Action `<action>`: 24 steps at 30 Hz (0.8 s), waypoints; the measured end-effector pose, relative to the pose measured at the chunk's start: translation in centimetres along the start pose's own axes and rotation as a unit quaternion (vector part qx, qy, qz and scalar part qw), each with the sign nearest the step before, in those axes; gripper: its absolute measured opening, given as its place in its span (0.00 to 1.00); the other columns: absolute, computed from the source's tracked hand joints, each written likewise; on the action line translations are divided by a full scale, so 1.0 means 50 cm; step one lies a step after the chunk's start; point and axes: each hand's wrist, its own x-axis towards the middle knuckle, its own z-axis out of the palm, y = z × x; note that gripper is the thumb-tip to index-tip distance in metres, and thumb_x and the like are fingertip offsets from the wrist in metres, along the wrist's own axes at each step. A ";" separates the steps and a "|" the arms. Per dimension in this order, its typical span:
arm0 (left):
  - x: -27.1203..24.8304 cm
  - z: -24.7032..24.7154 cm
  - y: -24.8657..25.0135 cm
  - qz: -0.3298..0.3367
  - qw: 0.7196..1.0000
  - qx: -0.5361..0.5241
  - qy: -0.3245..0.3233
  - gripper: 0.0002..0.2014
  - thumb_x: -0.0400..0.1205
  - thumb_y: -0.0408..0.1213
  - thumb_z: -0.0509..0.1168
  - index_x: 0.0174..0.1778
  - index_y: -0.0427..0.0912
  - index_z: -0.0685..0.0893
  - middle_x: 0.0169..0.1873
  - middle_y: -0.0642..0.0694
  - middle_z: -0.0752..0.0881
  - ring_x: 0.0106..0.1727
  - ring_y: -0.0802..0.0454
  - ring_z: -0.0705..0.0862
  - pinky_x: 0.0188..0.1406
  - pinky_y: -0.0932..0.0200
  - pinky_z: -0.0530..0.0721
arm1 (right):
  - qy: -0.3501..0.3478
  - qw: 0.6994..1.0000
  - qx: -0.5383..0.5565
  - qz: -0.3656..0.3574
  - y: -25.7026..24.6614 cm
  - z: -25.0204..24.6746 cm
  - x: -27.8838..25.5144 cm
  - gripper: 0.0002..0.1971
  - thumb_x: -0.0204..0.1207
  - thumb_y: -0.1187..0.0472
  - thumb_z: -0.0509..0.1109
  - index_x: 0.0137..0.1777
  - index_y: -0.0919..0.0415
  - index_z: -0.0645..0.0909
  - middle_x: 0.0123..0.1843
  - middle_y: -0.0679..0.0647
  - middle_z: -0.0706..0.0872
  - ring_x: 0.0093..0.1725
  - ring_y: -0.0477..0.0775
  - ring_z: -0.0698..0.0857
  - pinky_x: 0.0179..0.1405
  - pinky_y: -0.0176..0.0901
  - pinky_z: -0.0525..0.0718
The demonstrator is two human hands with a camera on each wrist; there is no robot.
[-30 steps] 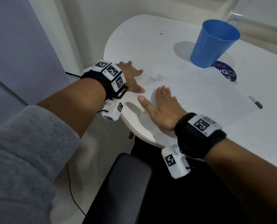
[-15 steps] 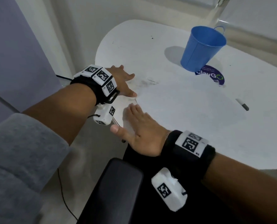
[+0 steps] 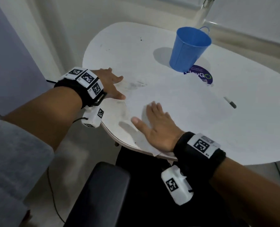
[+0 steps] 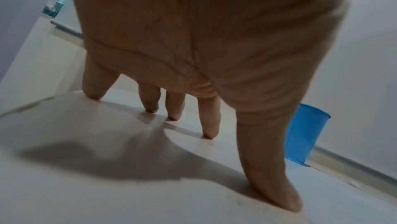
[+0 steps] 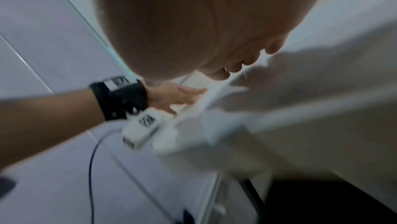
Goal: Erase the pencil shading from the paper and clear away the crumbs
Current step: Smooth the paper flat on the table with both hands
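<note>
right hand [image 3: 158, 128] back on paper [image 3: 185, 102]; wrist view blurred.

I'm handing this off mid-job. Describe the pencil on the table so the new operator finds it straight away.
Start at the blue bucket standing upright at the far side of the white table. Come toward the near right, past the round purple sticker under its base. The pencil lies flat and alone there: a thin pale stick with a dark tip, apart from both hands.
</note>
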 end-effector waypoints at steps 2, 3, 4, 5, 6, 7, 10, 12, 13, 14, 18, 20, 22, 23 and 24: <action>-0.002 -0.002 0.003 0.001 1.000 0.005 0.004 0.47 0.76 0.71 0.68 0.87 0.68 0.52 0.89 0.50 0.42 0.90 0.48 0.45 0.88 0.41 0.50 | -0.009 0.998 -0.057 -0.032 -0.002 0.038 -0.019 0.59 0.60 0.20 0.28 0.87 0.58 0.32 0.87 0.53 0.29 0.84 0.49 0.27 0.85 0.54 0.34; -0.001 -0.002 0.003 0.001 1.000 0.006 0.006 0.46 0.76 0.70 0.68 0.87 0.68 0.53 0.89 0.50 0.42 0.90 0.49 0.46 0.87 0.42 0.50 | -0.020 0.995 -0.071 -0.071 -0.010 0.063 -0.035 0.58 0.60 0.20 0.27 0.86 0.56 0.31 0.86 0.51 0.27 0.83 0.48 0.25 0.85 0.54 0.33; -0.002 -0.001 0.003 -0.001 1.000 0.005 0.006 0.46 0.76 0.70 0.68 0.87 0.68 0.53 0.89 0.51 0.43 0.90 0.49 0.46 0.87 0.42 0.50 | -0.030 0.992 -0.069 -0.106 -0.022 0.083 -0.053 0.56 0.61 0.20 0.28 0.86 0.54 0.31 0.85 0.48 0.27 0.82 0.45 0.24 0.85 0.53 0.32; -0.003 0.000 0.004 -0.002 1.000 0.002 0.004 0.46 0.76 0.70 0.68 0.87 0.68 0.52 0.89 0.51 0.42 0.90 0.49 0.46 0.86 0.42 0.50 | -0.031 0.990 -0.057 -0.128 -0.029 0.095 -0.070 0.54 0.63 0.20 0.29 0.86 0.52 0.31 0.85 0.46 0.26 0.82 0.43 0.23 0.85 0.52 0.31; -0.003 0.001 0.003 -0.001 1.000 0.001 0.001 0.46 0.76 0.71 0.68 0.87 0.69 0.52 0.89 0.51 0.42 0.90 0.49 0.45 0.86 0.42 0.50 | -0.020 0.989 -0.049 -0.136 -0.027 0.098 -0.080 0.53 0.65 0.20 0.29 0.86 0.50 0.31 0.85 0.45 0.26 0.81 0.42 0.23 0.84 0.50 0.30; -0.006 0.001 0.002 0.000 1.000 0.003 -0.003 0.46 0.75 0.71 0.68 0.87 0.69 0.52 0.89 0.51 0.43 0.90 0.49 0.46 0.86 0.43 0.50 | -0.002 0.990 -0.048 -0.134 -0.016 0.096 -0.082 0.52 0.66 0.20 0.30 0.86 0.49 0.30 0.85 0.45 0.26 0.81 0.42 0.22 0.84 0.49 0.29; -0.008 -0.025 0.004 0.010 1.000 -0.009 -0.005 0.46 0.74 0.69 0.72 0.87 0.66 0.59 0.89 0.52 0.53 0.88 0.50 0.58 0.82 0.50 0.59 | 0.011 0.995 -0.025 -0.093 0.023 0.070 -0.077 0.50 0.68 0.21 0.31 0.85 0.49 0.28 0.86 0.43 0.28 0.82 0.40 0.25 0.85 0.49 0.32; -0.004 -0.063 0.024 0.031 0.998 -0.052 0.016 0.45 0.73 0.66 0.74 0.86 0.62 0.65 0.87 0.51 0.63 0.85 0.49 0.66 0.77 0.53 0.64 | 0.003 0.997 0.003 -0.077 0.043 0.056 -0.072 0.50 0.67 0.20 0.30 0.84 0.48 0.27 0.86 0.42 0.29 0.82 0.39 0.26 0.85 0.48 0.33; 0.000 -0.086 0.042 0.045 0.995 -0.081 0.042 0.44 0.74 0.65 0.74 0.86 0.62 0.65 0.86 0.51 0.66 0.84 0.48 0.68 0.77 0.54 0.65 | 0.001 0.997 0.020 -0.071 0.048 0.050 -0.069 0.50 0.66 0.20 0.30 0.84 0.47 0.26 0.86 0.41 0.29 0.82 0.39 0.26 0.85 0.47 0.33; 0.006 -0.109 0.066 0.063 0.989 -0.111 0.078 0.43 0.75 0.64 0.74 0.86 0.63 0.64 0.86 0.51 0.66 0.84 0.49 0.67 0.77 0.55 0.64 | 0.001 0.997 0.036 -0.064 0.053 0.045 -0.066 0.50 0.67 0.20 0.30 0.84 0.47 0.26 0.86 0.41 0.29 0.82 0.38 0.26 0.85 0.47 0.33; 0.048 -0.170 0.203 0.160 0.954 -0.182 0.179 0.44 0.78 0.58 0.74 0.87 0.65 0.57 0.89 0.48 0.55 0.88 0.51 0.55 0.85 0.53 0.54 | 0.014 0.996 0.072 -0.053 0.064 0.031 -0.056 0.50 0.67 0.20 0.30 0.85 0.47 0.28 0.86 0.42 0.29 0.82 0.39 0.25 0.85 0.47 0.32; 0.075 -0.184 0.274 0.187 0.943 -0.211 0.177 0.47 0.77 0.56 0.77 0.88 0.63 0.57 0.89 0.43 0.51 0.89 0.49 0.51 0.85 0.52 0.53 | 0.010 0.996 0.067 -0.056 0.066 0.026 -0.059 0.52 0.64 0.18 0.27 0.85 0.46 0.29 0.86 0.42 0.29 0.81 0.39 0.24 0.84 0.47 0.31; 0.109 -0.191 0.326 0.193 0.939 -0.228 0.173 0.46 0.76 0.53 0.78 0.88 0.58 0.60 0.89 0.40 0.53 0.89 0.47 0.51 0.83 0.53 0.55 | 0.005 0.996 0.067 -0.054 0.064 0.021 -0.061 0.54 0.61 0.17 0.26 0.85 0.46 0.30 0.85 0.42 0.28 0.81 0.39 0.24 0.83 0.46 0.30; 0.127 -0.193 0.344 0.190 0.941 -0.226 0.169 0.44 0.77 0.51 0.78 0.87 0.55 0.63 0.88 0.39 0.57 0.89 0.45 0.54 0.82 0.53 0.59 | 0.007 0.996 0.075 -0.049 0.063 0.020 -0.061 0.55 0.60 0.17 0.26 0.86 0.46 0.31 0.86 0.42 0.29 0.82 0.40 0.25 0.83 0.45 0.29; 0.147 -0.192 0.356 0.182 0.945 -0.217 0.166 0.40 0.78 0.50 0.78 0.85 0.51 0.68 0.85 0.39 0.65 0.86 0.43 0.61 0.77 0.54 0.65 | 0.013 0.995 0.087 -0.044 0.063 0.022 -0.059 0.56 0.60 0.17 0.27 0.86 0.46 0.33 0.86 0.43 0.30 0.82 0.40 0.25 0.82 0.44 0.29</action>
